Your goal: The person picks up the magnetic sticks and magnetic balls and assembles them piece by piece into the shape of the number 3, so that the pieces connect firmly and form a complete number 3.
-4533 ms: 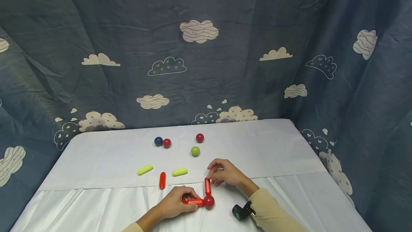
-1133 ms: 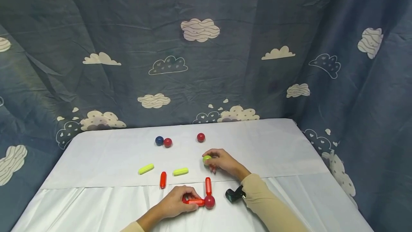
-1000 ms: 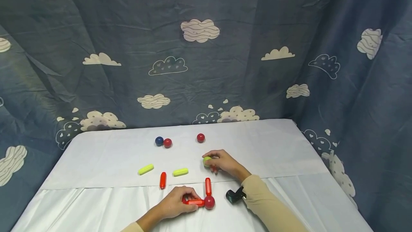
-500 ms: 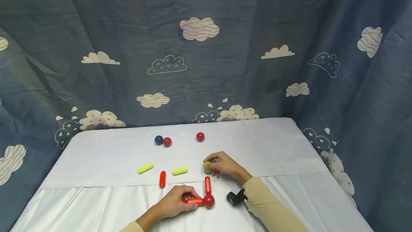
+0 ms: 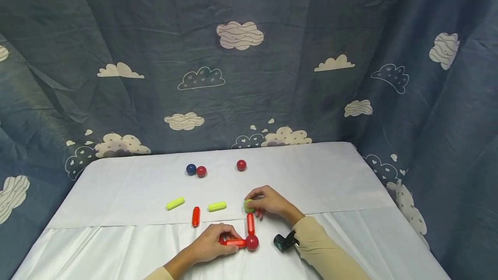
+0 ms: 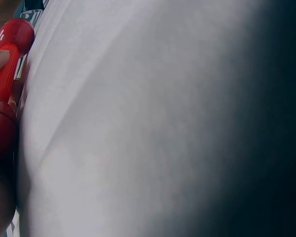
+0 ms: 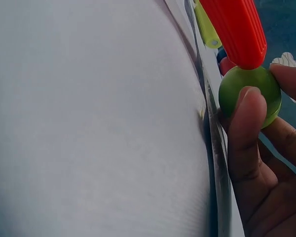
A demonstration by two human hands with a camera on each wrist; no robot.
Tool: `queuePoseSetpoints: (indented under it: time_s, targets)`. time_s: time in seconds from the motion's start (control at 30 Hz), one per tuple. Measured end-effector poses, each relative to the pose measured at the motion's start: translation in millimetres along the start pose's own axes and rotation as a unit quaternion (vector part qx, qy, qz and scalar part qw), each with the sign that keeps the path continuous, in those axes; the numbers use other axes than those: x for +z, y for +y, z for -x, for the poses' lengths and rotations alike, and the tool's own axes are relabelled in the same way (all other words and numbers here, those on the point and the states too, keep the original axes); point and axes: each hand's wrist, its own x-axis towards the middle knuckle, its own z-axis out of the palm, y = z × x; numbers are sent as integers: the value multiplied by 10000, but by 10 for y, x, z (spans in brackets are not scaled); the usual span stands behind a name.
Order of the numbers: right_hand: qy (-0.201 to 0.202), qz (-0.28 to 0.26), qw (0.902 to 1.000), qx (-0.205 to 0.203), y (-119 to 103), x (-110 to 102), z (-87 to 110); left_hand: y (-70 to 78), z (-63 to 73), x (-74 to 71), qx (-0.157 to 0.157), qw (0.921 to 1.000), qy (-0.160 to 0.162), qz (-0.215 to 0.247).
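Note:
In the head view, a red ball (image 5: 252, 242) joins two red rods at a corner. My left hand (image 5: 213, 244) grips the sideways rod (image 5: 236, 243); at that rod's left end is another red ball (image 6: 1, 131), partly covered by my fingers in the head view. The second rod (image 5: 250, 224) points away from me. At its far end my right hand (image 5: 272, 202) pinches a green ball (image 7: 231, 91) between thumb and fingers. In the right wrist view the rod's tip meets the green ball, or very nearly does.
Two yellow-green rods (image 5: 175, 203) and a loose red rod (image 5: 196, 217) lie left of the joined pieces. Farther back are a blue ball (image 5: 191, 169) beside a red ball (image 5: 201, 171), and another red ball (image 5: 241, 165). A cloud-print curtain (image 5: 241, 81) hangs behind the white-covered table (image 5: 319, 176).
My right hand has left the far rod's tip, taken the green ball from farther back and brought it toward me to that tip. The left hand keeps its hold in place.

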Motion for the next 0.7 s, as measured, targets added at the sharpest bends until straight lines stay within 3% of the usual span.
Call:
queuePoseSetpoints:
  time_s: [0.3,0.5,0.7]
  targets:
    - [-58,76,9999,-93,-212,46,149,16,2,6,-25,10000,50,-29]
    - [41,276,9996,20,-11,42,55,8,1,5,-90,10000,34,-8]
    - [-16,202,9998,-54,31,30,44,-2,-5,10,-132,9999,6,61]
